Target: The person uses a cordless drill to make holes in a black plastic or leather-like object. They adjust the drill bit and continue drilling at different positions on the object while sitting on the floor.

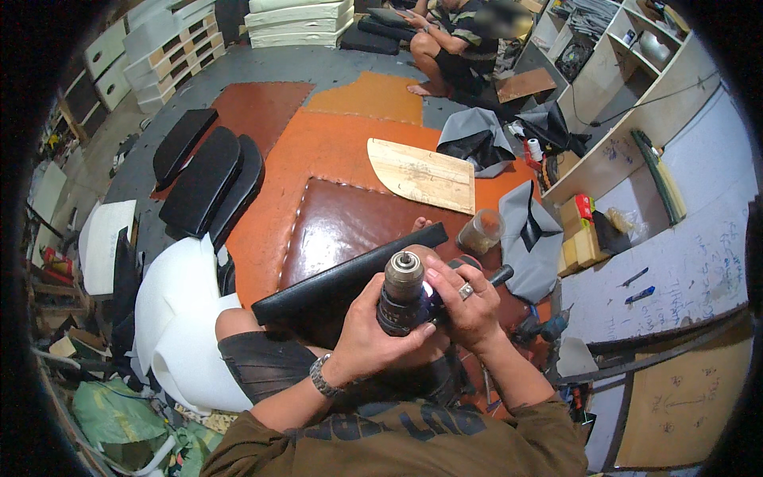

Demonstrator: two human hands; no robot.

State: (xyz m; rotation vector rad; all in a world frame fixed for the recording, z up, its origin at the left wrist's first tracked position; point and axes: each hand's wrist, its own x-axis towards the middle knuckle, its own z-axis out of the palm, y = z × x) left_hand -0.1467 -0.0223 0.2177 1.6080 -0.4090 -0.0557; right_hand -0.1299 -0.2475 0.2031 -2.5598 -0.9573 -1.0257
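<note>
Drill [403, 282] held in both hands, above the lap and close in front of the torso. Chuck end is uppermost, toward the head; the body runs down and away from it, so the long axis points roughly at the viewer. Main relation: drill lies between the hands, chuck clear of the fingers.

Left hand [362, 334]: wrapped round the body below the chuck from the left and near side, thumb across the near face. Right hand [473, 310]: curled in along the right side, apparently over the handle; palm side hidden, so how tightly it grips cannot be told. A light shows between drill and right hand.

Black panel [342, 274]: slants across just beyond the drill and to its left, long axis from near left to far right. Left hand is the nearer to most of its length. Whether the drill touches it is unclear.

Further out: maroon panel [338, 219] on the floor beyond the black panel; wooden board [421, 179] farther still; jar [481, 230] ahead of the right hand, with a grey cover [532, 250] to its right.
</note>
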